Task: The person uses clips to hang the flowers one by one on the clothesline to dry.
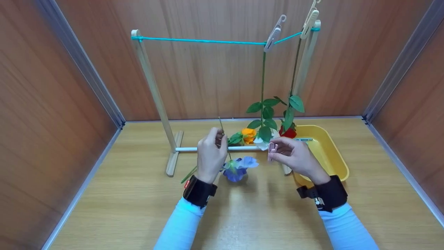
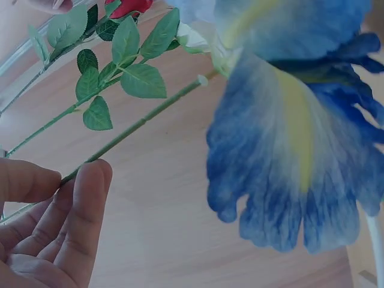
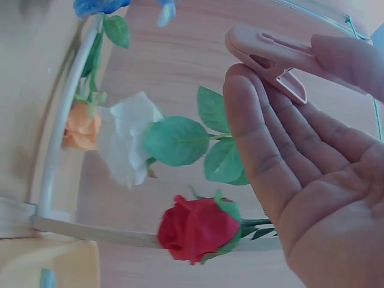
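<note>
Above the wooden tabletop (image 1: 242, 215), in front of the drying rack (image 1: 154, 93), the left hand (image 1: 210, 156) is pinching the green stem (image 2: 141, 123) of a blue artificial iris (image 1: 239, 166) between thumb and curled fingers (image 2: 81, 210), so the bloom is hanging head-down just over the table. Beside it, the right hand (image 1: 295, 156) is pinching a pink clothespin (image 1: 272, 150) between thumb and fingertips (image 3: 252, 114), the remaining fingers lying loosely extended; the peg is hovering near the iris without touching it. Behind the hands, a white rose (image 3: 129, 144) and a red rose (image 1: 288, 132) are dangling upside down from two white clothespins (image 1: 274, 34) on the teal string (image 1: 201, 41). An orange flower (image 1: 248, 135) is lying by the rack's base, and a yellow tray (image 1: 329, 152) is sitting to the right.
</note>
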